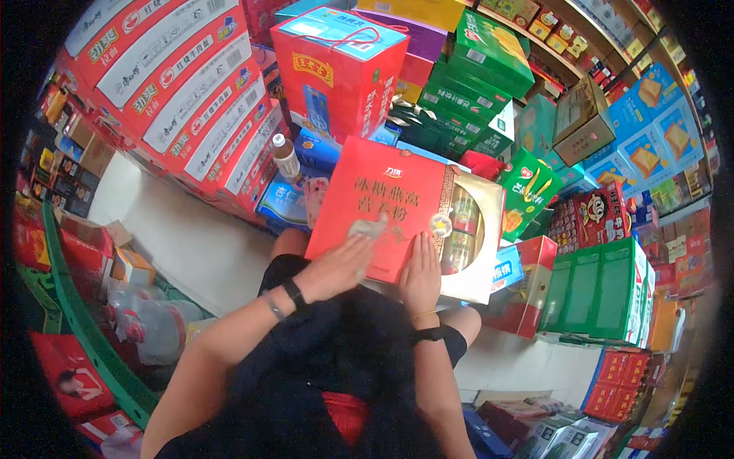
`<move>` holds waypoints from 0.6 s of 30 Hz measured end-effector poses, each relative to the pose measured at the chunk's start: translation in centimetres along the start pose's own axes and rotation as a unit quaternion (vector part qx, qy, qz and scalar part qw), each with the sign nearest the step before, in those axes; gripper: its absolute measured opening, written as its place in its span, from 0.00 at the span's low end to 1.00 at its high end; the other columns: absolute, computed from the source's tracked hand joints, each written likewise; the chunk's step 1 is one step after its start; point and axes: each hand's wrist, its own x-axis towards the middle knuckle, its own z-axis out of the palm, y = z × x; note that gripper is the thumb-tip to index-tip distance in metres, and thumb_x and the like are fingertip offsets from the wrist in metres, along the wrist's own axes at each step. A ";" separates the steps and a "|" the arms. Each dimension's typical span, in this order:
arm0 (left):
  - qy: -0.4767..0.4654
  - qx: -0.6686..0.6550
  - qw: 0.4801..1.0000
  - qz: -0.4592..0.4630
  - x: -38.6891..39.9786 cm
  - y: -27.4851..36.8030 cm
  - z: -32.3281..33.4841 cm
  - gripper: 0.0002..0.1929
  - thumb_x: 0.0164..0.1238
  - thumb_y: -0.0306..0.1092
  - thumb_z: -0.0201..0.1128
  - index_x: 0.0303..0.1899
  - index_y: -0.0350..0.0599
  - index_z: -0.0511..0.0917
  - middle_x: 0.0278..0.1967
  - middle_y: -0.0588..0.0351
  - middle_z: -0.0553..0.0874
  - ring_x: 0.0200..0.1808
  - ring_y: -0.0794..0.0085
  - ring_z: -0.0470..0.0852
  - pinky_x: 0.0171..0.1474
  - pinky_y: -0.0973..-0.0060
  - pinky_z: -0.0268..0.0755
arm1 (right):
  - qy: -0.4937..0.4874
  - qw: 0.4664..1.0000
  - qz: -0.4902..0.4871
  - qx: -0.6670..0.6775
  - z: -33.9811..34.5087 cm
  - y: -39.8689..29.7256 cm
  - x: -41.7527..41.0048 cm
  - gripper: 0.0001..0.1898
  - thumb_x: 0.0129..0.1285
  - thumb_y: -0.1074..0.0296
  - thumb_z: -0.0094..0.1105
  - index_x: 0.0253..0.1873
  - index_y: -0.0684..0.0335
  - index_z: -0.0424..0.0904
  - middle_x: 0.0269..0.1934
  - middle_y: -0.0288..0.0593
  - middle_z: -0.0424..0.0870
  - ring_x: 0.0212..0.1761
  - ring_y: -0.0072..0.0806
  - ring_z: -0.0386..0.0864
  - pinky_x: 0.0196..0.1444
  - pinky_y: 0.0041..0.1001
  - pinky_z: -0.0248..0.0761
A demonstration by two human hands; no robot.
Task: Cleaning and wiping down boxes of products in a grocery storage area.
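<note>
A red and gold gift box point(367, 195) lies tilted across my lap, its round window showing jars inside. My left hand point(338, 267) presses a small beige cloth point(367, 229) against the red lid, with the cloth under its fingertips. On the lower part of the lid, just left of the window, rests my right hand point(421, 267), its fingers straight and close together. Beyond the box stand a tall red carton point(338, 74) with a cord handle and a capped drink bottle point(285, 156).
Stacked red and white cartons point(189, 97) rise at the left. Green cartons point(487, 63) stand behind, and more green ones point(596, 292) at the right. Large clear plastic bottles point(155, 327) lie at the lower left, beside a curved green edge point(92, 327). Stocked shelves line the far right.
</note>
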 end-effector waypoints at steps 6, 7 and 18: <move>0.079 0.068 0.990 -0.095 1.3 -7.4 -1.2 0.27 0.70 0.37 0.51 0.65 0.28 0.65 0.70 0.35 0.63 0.74 0.48 0.58 0.75 0.59 0.51 | -0.004 1.000 -0.002 0.003 0.4 -0.5 0.5 0.33 0.59 0.73 0.47 0.71 0.73 0.59 0.71 0.59 0.62 0.75 0.50 0.58 0.76 0.42 0.51; 0.085 0.066 0.988 -0.107 3.0 -7.8 -1.4 0.27 0.70 0.37 0.51 0.65 0.28 0.65 0.70 0.34 0.63 0.74 0.46 0.58 0.75 0.59 0.51 | -0.005 1.000 0.003 -0.003 0.3 -0.3 0.4 0.33 0.59 0.73 0.46 0.71 0.73 0.59 0.71 0.59 0.62 0.75 0.50 0.57 0.76 0.41 0.51; 0.024 0.055 0.998 0.025 8.8 0.7 3.2 0.29 0.70 0.39 0.51 0.67 0.29 0.63 0.71 0.37 0.61 0.75 0.50 0.57 0.76 0.60 0.48 | -0.010 1.000 0.000 -0.011 0.9 0.9 0.3 0.32 0.60 0.71 0.48 0.71 0.73 0.59 0.72 0.58 0.61 0.75 0.49 0.58 0.77 0.41 0.50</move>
